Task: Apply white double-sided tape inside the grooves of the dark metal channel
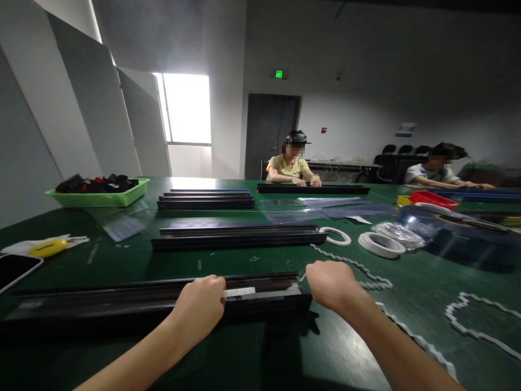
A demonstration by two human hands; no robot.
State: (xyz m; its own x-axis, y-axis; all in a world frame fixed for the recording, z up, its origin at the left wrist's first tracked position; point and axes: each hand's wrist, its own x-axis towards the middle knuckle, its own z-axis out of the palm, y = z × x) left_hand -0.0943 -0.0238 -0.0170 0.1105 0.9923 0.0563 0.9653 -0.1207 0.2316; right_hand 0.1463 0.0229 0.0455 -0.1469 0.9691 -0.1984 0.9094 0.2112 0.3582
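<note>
A long black channel-shaped rail [260,307] lies across the near part of the table. My left hand [203,298] is closed over the rail, its fingertips hidden from me. From that hand a short white strip [240,292] sticks out to the right, along the rail's groove. Just past the rail's right end, my right hand [331,285] is closed in a fist. A thin pale bit shows beside its fingers, but what they hold is hidden. Crinkled white strip [358,266] lies on the table behind the right hand.
More black rails [240,239] lie beyond mine. To the right are white tape rolls [381,244] and a large clear-film roll [459,233]. At left sit a green basket [101,200], a yellow-handled tool [49,247] and a phone [18,271]. Two people work across the table.
</note>
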